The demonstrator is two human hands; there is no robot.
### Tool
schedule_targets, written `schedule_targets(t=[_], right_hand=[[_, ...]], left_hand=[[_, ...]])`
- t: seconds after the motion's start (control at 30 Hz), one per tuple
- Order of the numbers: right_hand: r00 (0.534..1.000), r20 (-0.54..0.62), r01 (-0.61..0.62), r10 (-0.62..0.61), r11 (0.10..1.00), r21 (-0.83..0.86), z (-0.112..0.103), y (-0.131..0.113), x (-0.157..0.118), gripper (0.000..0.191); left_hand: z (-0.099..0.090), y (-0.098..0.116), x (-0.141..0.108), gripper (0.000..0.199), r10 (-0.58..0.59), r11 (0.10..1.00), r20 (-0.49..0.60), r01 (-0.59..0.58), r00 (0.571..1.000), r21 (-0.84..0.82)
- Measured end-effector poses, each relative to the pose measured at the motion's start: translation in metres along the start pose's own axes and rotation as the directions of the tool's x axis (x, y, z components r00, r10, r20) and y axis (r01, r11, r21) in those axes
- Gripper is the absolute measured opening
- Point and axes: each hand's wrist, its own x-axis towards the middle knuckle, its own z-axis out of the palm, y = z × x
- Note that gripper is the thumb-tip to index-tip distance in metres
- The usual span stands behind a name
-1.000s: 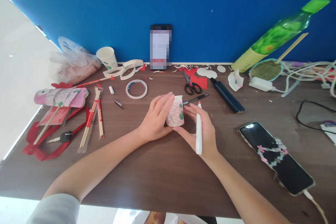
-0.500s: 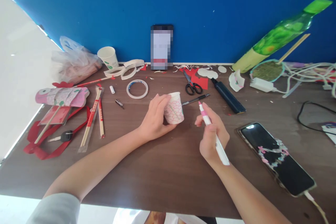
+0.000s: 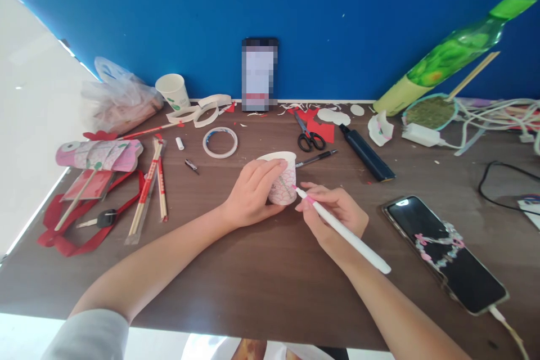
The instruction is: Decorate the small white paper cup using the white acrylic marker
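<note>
A white paper cup (image 3: 283, 185) with pink scale-like lines and a green mark stands at the middle of the table. My left hand (image 3: 255, 191) is wrapped round its left side. Between the fingers of my right hand (image 3: 333, 216) is a white marker (image 3: 352, 240), its pink tip at the right side of the cup. Just behind the cup lies a black pen (image 3: 318, 158), partly hidden by it. Black-handled scissors (image 3: 311, 139) rest farther back, beside red paper (image 3: 323, 130).
A tape roll (image 3: 220, 143), a white cap (image 3: 180, 143) and wrapped chopsticks (image 3: 145, 191) lie to the left. On the right are a dark case (image 3: 367, 154), a phone (image 3: 451, 259) with a beaded strap, and a green bottle (image 3: 447, 62). Another phone (image 3: 259, 76) leans on the blue wall.
My right hand has moved left and turned the marker, bringing its tip to the cup. The cup has tilted and turned slightly in my left hand.
</note>
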Motion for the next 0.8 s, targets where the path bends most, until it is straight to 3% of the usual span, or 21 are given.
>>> schedule_targets(t=[0.57, 0.8], right_hand=[[0.996, -0.012, -0.084, 0.084, 0.996, -0.032, 0.0002, 0.0019, -0.0017, 0.011], [0.994, -0.006, -0.110, 0.110, 0.993, -0.036, 0.0002, 0.0012, -0.0011, 0.009]], left_hand=[[0.0000, -0.0002, -0.0005, 0.068, 0.018, 1.000, 0.010, -0.018, 1.000, 0.025], [0.0005, -0.0012, -0.0023, 0.075, 0.005, 1.000, 0.031, -0.005, 1.000, 0.004]])
